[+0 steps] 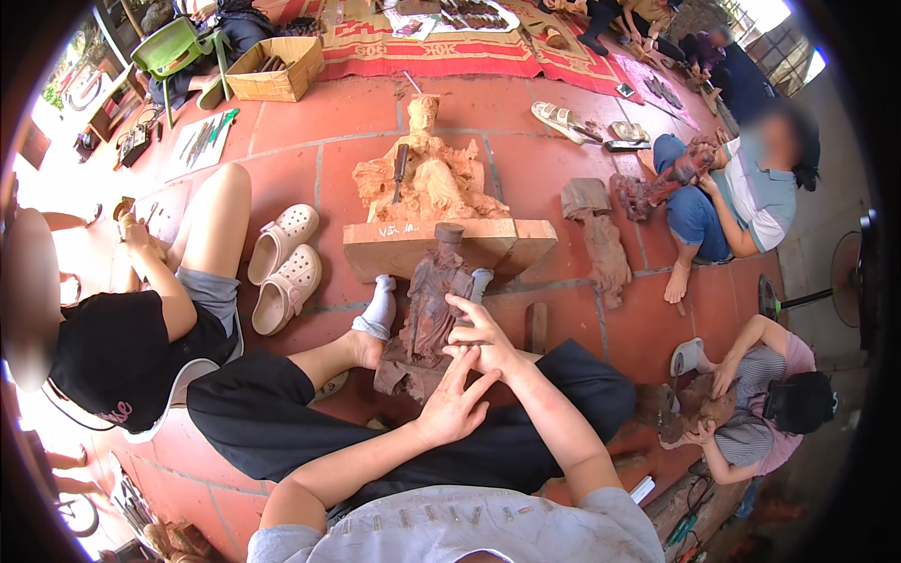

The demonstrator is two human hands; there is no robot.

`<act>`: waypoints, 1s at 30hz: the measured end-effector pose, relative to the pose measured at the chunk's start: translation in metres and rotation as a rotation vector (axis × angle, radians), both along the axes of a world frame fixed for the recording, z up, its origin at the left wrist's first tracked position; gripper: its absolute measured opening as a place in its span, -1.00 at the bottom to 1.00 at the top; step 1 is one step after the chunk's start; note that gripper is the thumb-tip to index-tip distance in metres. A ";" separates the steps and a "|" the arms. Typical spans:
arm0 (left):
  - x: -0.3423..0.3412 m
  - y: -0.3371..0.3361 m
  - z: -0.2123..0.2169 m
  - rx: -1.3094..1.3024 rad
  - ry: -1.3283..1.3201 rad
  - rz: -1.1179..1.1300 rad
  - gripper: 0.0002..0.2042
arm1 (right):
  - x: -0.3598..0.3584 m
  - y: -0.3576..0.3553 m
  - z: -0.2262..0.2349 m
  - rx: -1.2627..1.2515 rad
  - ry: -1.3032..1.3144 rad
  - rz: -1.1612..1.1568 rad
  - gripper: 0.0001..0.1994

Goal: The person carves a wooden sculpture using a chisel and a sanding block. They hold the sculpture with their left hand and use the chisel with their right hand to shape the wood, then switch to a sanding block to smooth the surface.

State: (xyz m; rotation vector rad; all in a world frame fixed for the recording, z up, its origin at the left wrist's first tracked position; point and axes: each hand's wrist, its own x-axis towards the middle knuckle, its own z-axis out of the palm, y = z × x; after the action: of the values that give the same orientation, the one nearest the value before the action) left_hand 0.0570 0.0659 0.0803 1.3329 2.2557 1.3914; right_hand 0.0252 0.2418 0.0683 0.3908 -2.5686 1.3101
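Observation:
A dark reddish-brown carved wooden figure [434, 310] with a flat-topped head stands upright between my feet, on a rough block base. My right hand [486, 340] is at the figure's right side, its index finger stretched toward the carving and the other fingers bent. Whether that fingertip touches the wood I cannot tell. Just below and left, my left hand [455, 410] has its fingers spread, their tips against or just under my right hand. No tool shows in either hand. Behind the figure is a lighter orange carved seated statue [427, 174] on a thick wooden base [450, 246], with a dark-handled chisel [401, 169] leaning on it.
Beige clogs [282, 267] lie at left beside a seated person [141, 347]. At right are a rough wood carving [596, 244] and two people [751, 188] working on carvings. A cardboard box [275, 70] and a red patterned mat [404, 52] lie at the back.

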 end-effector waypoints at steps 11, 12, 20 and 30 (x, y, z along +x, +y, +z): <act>-0.004 0.013 0.002 0.034 -0.020 0.034 -0.46 | -0.005 0.015 0.000 -0.083 -0.137 0.041 -0.85; -0.007 0.016 0.004 0.058 -0.053 0.057 -0.49 | -0.008 0.018 -0.002 -0.124 -0.163 0.046 -0.85; 0.000 -0.071 -0.031 -0.214 -0.189 -0.050 -0.81 | 0.003 0.021 0.006 0.010 0.003 -0.140 -0.87; -0.021 -0.070 -0.052 -0.208 -0.411 0.111 -0.85 | 0.009 -0.002 -0.021 0.036 -0.002 -0.175 -0.85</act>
State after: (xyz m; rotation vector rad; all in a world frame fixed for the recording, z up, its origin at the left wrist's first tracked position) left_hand 0.0357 -0.0038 0.0285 0.7842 2.1432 1.2788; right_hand 0.0338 0.2400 0.0471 0.1659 -2.5644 1.2042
